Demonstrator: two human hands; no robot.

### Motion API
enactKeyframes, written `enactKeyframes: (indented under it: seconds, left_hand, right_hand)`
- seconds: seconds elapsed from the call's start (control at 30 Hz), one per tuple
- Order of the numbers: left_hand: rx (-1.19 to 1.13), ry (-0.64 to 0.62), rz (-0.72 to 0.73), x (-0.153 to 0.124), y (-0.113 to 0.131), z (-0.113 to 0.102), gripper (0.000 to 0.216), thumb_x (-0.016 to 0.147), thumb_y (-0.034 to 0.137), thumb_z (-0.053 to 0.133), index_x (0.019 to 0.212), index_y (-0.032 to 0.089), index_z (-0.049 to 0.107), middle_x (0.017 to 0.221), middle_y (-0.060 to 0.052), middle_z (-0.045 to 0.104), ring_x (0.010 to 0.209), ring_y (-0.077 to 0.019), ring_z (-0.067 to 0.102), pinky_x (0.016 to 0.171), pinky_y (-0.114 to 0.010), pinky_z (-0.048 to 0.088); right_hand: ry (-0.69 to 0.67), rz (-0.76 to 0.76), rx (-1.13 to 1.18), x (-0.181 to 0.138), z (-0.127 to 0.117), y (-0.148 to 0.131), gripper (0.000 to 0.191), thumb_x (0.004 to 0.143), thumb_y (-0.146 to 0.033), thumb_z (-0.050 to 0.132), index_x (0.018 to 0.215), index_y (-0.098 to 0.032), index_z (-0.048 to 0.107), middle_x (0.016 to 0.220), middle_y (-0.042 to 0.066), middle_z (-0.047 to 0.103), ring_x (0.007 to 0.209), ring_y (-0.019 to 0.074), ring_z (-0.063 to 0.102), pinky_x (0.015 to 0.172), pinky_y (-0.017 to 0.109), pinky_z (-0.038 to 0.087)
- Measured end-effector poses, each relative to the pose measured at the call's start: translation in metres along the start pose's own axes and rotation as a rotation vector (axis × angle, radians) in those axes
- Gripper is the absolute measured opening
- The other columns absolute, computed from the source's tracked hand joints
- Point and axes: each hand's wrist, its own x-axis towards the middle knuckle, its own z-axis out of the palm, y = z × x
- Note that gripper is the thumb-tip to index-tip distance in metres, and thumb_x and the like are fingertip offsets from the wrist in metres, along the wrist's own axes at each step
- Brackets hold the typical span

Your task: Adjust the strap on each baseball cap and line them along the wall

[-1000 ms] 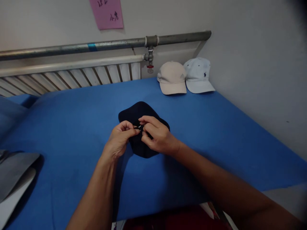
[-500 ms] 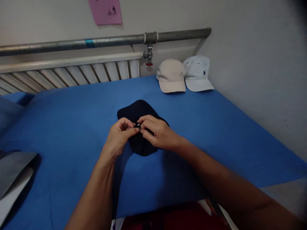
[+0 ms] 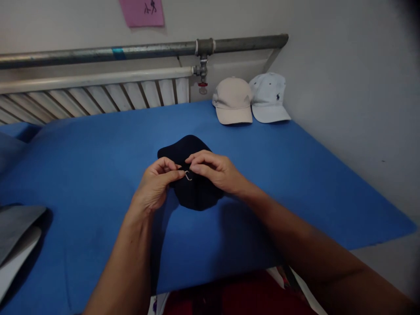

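Observation:
In the head view a dark navy cap [image 3: 198,194] lies on the blue surface in front of me, its brim [image 3: 183,146] pointing away from me. My left hand [image 3: 156,181] pinches the cap's fabric between thumb and forefinger. Close beside it, my right hand [image 3: 215,169] is on the far right part of the crown, thumb and fingertips pinched together on the dark cloth. Just below the fingertips a pale curved mark [image 3: 188,176] shows; whether it is a logo or a loose piece is unclear. The fingers hide part of the crown.
At the back right a beige cap [image 3: 233,100] and a white cap [image 3: 269,97] stand side by side on the blue cloth [image 3: 98,148]. Behind them run a radiator [image 3: 124,97] and a metal pipe [image 3: 147,51]. Grey and white folded items [image 3: 19,232] lie at the left edge.
My right thumb and fingers have shifted slightly up and left, away from the pale mark, which now shows more fully. The whole view has shifted a little.

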Motion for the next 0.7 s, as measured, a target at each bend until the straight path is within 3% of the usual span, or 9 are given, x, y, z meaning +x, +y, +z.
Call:
enactKeyframes:
  seconds: [0.1,0.23,0.5,0.7]
  left_hand:
    - [-0.016,0.023,-0.017,0.0,0.002,0.0,0.024,0.055,0.007,0.077,0.062,0.016,0.056,0.069,0.001,0.068,0.063,-0.0084,0.061,0.06,-0.018,0.045]
    - [-0.003,0.019,-0.014,0.0,0.002,0.0,0.024,0.056,0.008,0.077,0.062,0.015,0.056,0.069,0.001,0.067,0.062,-0.0074,0.06,0.06,-0.017,0.045]
    - [0.061,-0.033,0.057,0.0,-0.002,-0.001,0.022,0.057,0.009,0.078,0.062,0.016,0.058,0.072,0.002,0.064,0.066,-0.0076,0.057,0.063,-0.019,0.045]
    - [0.092,-0.099,0.077,-0.001,-0.003,-0.003,0.02,0.06,0.01,0.077,0.064,0.017,0.06,0.075,0.002,0.064,0.068,-0.0074,0.056,0.066,-0.019,0.044]
  right_hand:
    - [-0.008,0.139,0.105,0.001,-0.005,-0.003,0.013,0.079,-0.024,0.064,0.092,-0.021,0.064,0.099,0.002,0.067,0.094,0.0149,0.062,0.089,0.034,0.048]
    - [-0.047,0.224,0.098,0.002,-0.005,-0.002,0.017,0.076,-0.024,0.068,0.092,-0.02,0.066,0.091,0.0,0.066,0.085,0.013,0.062,0.084,0.031,0.049]
    - [-0.048,0.223,0.091,0.001,0.0,-0.002,0.014,0.074,-0.023,0.07,0.087,-0.019,0.065,0.081,-0.002,0.065,0.077,0.0123,0.06,0.076,0.029,0.049]
    - [-0.061,0.112,-0.121,-0.001,0.0,-0.011,0.006,0.077,-0.022,0.067,0.081,-0.019,0.064,0.077,-0.003,0.063,0.071,0.011,0.057,0.068,0.026,0.046]
